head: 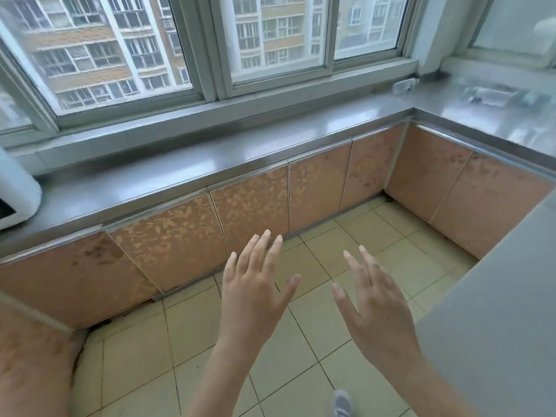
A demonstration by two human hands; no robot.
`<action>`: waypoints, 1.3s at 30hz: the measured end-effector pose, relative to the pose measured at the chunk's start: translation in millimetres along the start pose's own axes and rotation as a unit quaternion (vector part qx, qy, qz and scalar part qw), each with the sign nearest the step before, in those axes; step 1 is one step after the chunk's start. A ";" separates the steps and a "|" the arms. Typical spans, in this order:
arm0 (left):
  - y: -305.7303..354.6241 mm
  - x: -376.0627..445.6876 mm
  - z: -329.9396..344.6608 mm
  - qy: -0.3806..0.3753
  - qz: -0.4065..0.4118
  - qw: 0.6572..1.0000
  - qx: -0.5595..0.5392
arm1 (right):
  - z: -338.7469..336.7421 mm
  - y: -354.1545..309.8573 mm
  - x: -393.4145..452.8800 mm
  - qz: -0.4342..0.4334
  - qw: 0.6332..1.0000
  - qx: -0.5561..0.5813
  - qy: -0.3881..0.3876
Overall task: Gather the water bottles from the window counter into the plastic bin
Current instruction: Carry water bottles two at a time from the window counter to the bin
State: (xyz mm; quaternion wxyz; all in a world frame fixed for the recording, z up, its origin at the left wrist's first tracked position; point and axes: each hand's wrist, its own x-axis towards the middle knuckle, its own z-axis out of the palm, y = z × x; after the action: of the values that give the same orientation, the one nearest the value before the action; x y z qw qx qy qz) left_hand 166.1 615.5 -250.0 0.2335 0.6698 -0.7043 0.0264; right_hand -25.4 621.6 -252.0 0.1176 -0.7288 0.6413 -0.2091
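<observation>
At far left, a white appliance (pixel 13 194) is cut off by the frame. Your left hand (pixel 255 293) and right hand (pixel 373 305) hover over the floor (pixel 192 332), fingers spread, holding nothing. Far right on the counter (pixel 210 164), 1 blurred bottle (pixel 406 85) lies sideways in the corner; beyond it, clear shapes I can't count.

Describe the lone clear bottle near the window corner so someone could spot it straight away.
Follow the steel window counter to its far right corner. There a clear bottle lies on its side against the window frame. It sits apart from the blurred clear items farther right.
</observation>
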 end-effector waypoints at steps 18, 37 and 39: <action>92.0 300.7 140.4 -0.055 0.053 0.995 -0.060 | -39.7 145.5 275.5 0.079 0.995 -0.009 0.058; 154.8 597.3 277.7 -0.127 0.198 0.963 -0.128 | -58.6 246.4 525.9 0.219 0.967 -0.037 0.127; 176.7 618.5 297.2 -0.127 0.215 0.959 -0.132 | -65.1 272.8 544.8 0.237 0.961 -0.037 0.134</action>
State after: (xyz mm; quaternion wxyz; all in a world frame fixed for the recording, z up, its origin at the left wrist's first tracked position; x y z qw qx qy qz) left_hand -86.0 -46.6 -240.3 0.2168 0.4633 -0.8531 -0.1025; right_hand -247.6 50.9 -230.4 0.0499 -0.5249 0.8129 -0.2473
